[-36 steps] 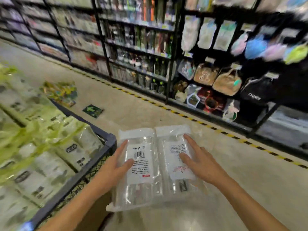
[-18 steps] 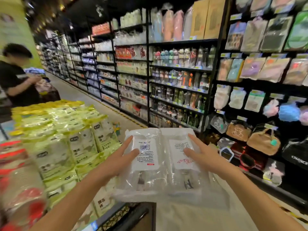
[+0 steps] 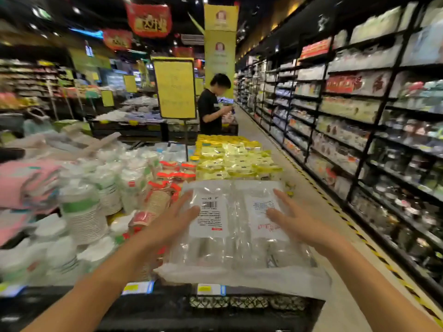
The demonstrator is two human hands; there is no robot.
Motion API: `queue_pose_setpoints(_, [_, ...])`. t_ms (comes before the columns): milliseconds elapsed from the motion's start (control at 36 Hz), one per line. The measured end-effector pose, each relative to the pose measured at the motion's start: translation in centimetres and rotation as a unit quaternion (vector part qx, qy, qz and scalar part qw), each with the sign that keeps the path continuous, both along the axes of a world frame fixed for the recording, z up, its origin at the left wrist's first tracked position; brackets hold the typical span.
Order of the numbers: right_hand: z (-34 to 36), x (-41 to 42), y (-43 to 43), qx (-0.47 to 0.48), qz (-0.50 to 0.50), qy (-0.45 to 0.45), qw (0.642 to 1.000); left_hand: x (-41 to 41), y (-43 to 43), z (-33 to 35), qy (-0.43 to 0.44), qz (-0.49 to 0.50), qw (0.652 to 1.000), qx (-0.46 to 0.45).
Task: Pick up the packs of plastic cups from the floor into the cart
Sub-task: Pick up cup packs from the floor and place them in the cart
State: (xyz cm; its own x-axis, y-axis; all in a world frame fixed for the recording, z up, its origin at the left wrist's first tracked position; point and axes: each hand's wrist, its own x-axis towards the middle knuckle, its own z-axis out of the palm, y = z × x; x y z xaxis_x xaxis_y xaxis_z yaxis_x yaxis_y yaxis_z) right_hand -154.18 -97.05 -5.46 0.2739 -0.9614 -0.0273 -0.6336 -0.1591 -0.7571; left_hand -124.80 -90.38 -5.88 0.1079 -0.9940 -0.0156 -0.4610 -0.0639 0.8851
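Two clear packs of plastic cups [image 3: 237, 238] with white labels lie side by side, held between my hands above the cart's near right corner. My left hand [image 3: 172, 219] grips the left pack, thumb on its barcode label. My right hand [image 3: 297, 221] presses on the right pack, fingers spread. The cart [image 3: 251, 301] is a black mesh bin with price tags on its front rim. It holds stacks of paper cups [image 3: 84, 212] and yellow packs [image 3: 235, 159].
A dark shelving row [image 3: 359, 121] full of goods lines the right side, with a black-and-yellow floor strip along it. A person in a black shirt [image 3: 211, 109] stands ahead by a yellow sign [image 3: 176, 88]. Pink packs [image 3: 26, 183] sit at left.
My view has swung up and left from the floor to the cart. Both hands have carried the two packs up from floor level to above the cart's rim.
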Motion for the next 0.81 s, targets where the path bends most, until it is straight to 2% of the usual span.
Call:
queue_pose_setpoints(167, [1.3,8.5,-0.5,-0.018,0.117,-0.005,0.993,6.4,5.9,0.2,0.022,0.115,0.993,0.015])
queue_pose_setpoints(306, [1.7,17.2,1.1,-0.009,0.199,-0.006,0.98,12.3,12.1,0.3,0.029,0.209,0.977,0.013])
queue_pose_setpoints(389, [1.9,22.8,2.8,-0.037,0.243,0.018,0.969,16.5,15.9,0.1,0.043,0.264,0.964,0.002])
queue_pose_setpoints(528, [2.4,32.1,6.9,-0.027,0.312,0.01,0.95,22.3,22.7,0.4,0.078,0.332,0.94,-0.015])
queue_pose_setpoints(806, [1.1,50.9,16.5,-0.026,0.442,0.011,0.897,34.0,37.1,-0.3,0.042,0.454,0.889,-0.034])
